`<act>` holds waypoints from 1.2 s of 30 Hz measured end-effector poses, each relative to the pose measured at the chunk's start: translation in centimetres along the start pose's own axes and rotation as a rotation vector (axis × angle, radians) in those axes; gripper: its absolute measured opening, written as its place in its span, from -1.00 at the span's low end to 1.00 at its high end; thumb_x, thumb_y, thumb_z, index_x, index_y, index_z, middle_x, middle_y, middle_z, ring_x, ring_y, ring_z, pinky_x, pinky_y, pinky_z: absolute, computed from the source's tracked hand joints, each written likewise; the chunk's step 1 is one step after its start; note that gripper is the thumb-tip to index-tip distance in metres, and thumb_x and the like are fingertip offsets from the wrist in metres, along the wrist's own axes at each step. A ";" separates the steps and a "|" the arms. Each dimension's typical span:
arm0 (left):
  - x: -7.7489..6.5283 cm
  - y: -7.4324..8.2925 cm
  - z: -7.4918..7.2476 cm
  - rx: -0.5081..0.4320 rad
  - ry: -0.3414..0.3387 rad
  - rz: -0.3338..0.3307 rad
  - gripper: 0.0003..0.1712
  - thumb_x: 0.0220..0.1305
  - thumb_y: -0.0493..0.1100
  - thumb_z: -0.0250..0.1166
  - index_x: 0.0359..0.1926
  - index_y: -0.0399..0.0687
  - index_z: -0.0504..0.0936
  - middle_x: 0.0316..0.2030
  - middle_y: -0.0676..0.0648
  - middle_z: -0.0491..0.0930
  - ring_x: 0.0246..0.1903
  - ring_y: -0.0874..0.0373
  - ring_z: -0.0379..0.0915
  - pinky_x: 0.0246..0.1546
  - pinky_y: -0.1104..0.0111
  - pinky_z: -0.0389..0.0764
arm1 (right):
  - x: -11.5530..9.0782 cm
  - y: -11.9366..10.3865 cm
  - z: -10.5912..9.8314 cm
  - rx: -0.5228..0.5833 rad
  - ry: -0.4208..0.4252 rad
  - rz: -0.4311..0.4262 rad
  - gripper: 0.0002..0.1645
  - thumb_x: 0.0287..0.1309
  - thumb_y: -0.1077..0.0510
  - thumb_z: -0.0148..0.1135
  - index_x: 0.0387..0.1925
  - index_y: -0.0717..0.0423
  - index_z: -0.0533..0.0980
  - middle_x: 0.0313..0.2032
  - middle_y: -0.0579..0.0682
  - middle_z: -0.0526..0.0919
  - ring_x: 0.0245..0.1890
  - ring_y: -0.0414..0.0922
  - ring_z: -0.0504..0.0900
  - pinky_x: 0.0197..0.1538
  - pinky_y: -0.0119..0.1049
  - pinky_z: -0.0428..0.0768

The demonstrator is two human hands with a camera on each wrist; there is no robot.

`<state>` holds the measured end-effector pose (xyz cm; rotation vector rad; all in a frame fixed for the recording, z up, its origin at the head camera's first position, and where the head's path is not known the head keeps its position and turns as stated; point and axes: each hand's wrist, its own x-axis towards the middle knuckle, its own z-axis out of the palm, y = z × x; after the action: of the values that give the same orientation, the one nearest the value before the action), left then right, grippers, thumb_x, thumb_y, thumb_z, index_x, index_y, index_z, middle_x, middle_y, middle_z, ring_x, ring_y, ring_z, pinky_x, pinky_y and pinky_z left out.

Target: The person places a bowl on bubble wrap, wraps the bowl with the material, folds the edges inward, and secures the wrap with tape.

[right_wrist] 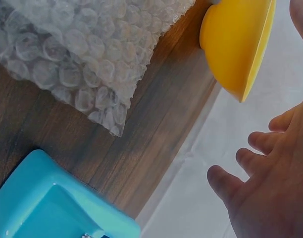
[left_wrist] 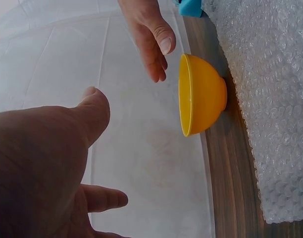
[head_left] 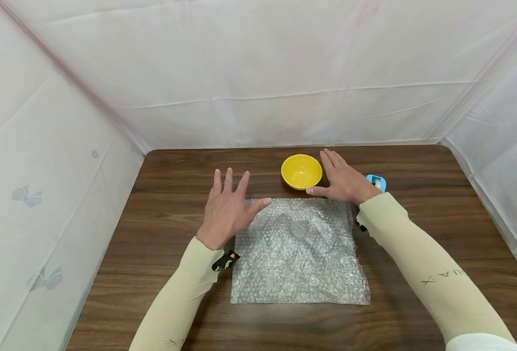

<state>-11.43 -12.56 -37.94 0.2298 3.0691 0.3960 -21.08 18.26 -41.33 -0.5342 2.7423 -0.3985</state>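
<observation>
A yellow bowl stands upright near the back of the wooden table. Just to its right my right hand hovers with fingers spread, the thumb close to the bowl's rim; whether it touches cannot be told in the head view, while the right wrist view shows the fingers apart from the bowl. My left hand is held with straight, spread fingers over the left edge of a sheet of bubble wrap, holding nothing. The bubble wrap lies flat and slightly crumpled in front of the bowl.
A light blue tape dispenser sits to the right of the bowl, partly hidden behind my right wrist. White curtain-like sheets rise behind the table and along both sides. Brown tabletop shows around the wrap.
</observation>
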 end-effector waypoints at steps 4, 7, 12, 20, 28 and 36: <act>0.1 0.0 0.0 -0.009 0.003 -0.002 0.06 0.37 0.53 0.10 0.63 0.00 0.18 0.62 -0.41 -0.01 0.63 -0.46 -0.29 0.58 -0.21 0.11 | 0.1 0.1 0.1 -0.001 0.000 0.002 0.48 0.23 -0.61 0.13 0.67 0.19 -0.35 0.69 0.22 -0.32 0.69 0.24 -0.27 0.65 0.24 -0.01; 0.1 0.0 0.0 -0.003 0.004 -0.004 0.06 0.37 0.54 0.10 0.63 -0.01 0.19 0.62 -0.41 -0.01 0.63 -0.47 -0.28 0.58 -0.20 0.11 | 0.2 0.1 0.2 0.001 0.002 -0.003 0.48 0.23 -0.59 0.15 0.67 0.20 -0.34 0.69 0.22 -0.31 0.69 0.25 -0.26 0.65 0.24 -0.01; 0.1 0.0 0.0 0.005 -0.001 -0.005 0.06 0.38 0.54 0.09 0.62 -0.02 0.19 0.62 -0.42 -0.02 0.63 -0.47 -0.28 0.58 -0.20 0.11 | 0.4 0.0 0.3 0.008 0.006 -0.012 0.49 0.21 -0.58 0.20 0.67 0.20 -0.33 0.68 0.24 -0.29 0.69 0.25 -0.24 0.64 0.24 0.00; 0.0 -0.2 0.0 0.007 0.000 -0.012 0.05 0.38 0.54 0.08 0.62 -0.01 0.20 0.62 -0.42 -0.01 0.62 -0.47 -0.28 0.57 -0.21 0.14 | 0.8 0.0 0.7 0.031 0.014 -0.023 0.49 0.21 -0.54 0.24 0.67 0.22 -0.31 0.68 0.24 -0.27 0.69 0.24 -0.23 0.65 0.23 0.00; 0.0 -0.2 0.2 0.014 -0.005 -0.008 0.04 0.38 0.52 0.11 0.62 -0.02 0.21 0.62 -0.42 0.00 0.62 -0.48 -0.27 0.57 -0.20 0.14 | 1.0 0.1 0.9 0.057 0.007 -0.016 0.52 0.19 -0.54 0.27 0.66 0.20 -0.35 0.69 0.23 -0.29 0.69 0.23 -0.25 0.65 0.23 -0.01; -0.2 -0.3 0.3 0.027 0.007 0.004 0.06 0.36 0.52 0.15 0.59 -0.07 0.25 0.60 -0.43 0.04 0.61 -0.49 -0.19 0.54 -0.22 0.19 | 1.5 0.0 1.5 0.087 0.008 -0.027 0.55 0.16 -0.53 0.30 0.66 0.22 -0.37 0.68 0.25 -0.27 0.69 0.24 -0.21 0.64 0.26 0.01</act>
<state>-11.29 -12.76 -38.31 0.2363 3.0831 0.3573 -21.83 17.38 -43.07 -0.5485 2.7140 -0.5246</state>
